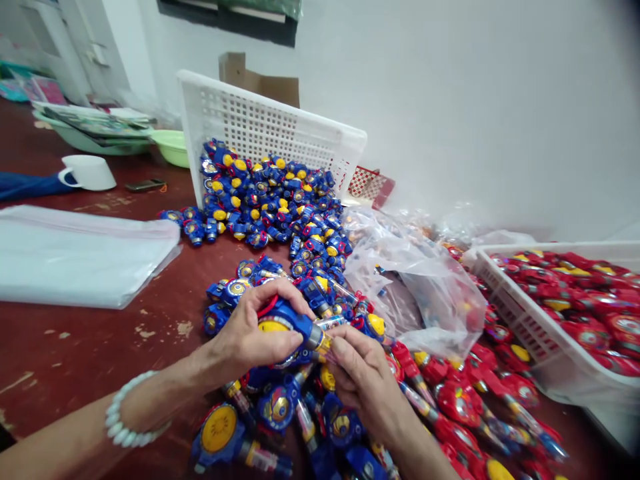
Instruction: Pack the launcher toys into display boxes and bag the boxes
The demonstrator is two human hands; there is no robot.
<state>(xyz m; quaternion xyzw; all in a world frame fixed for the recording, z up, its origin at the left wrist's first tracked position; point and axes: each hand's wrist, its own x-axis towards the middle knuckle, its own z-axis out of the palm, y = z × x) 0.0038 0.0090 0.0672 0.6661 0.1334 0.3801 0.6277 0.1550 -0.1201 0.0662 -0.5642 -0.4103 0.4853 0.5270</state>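
My left hand (267,327) is wrapped round a blue plastic toy (277,325) that has a yellow disc and a red cord. The fingertips of my right hand (363,373) pinch the clear tube-like end (323,343) of this toy. Part of that end is hidden behind my fingers. Loose blue toys (280,403) lie beneath and around both hands, several of them with printed tubes attached. To the right of my right hand is a pile of similar red toys (460,403).
A white basket (280,107) lies tipped, blue toys spilling onto the red-brown table (100,353). Another white crate (530,343) holds red toys. Clear plastic bags (420,287) sit between the piles. On the left are flat plastic bags (85,257), a white mug (93,173) and a phone (145,185).
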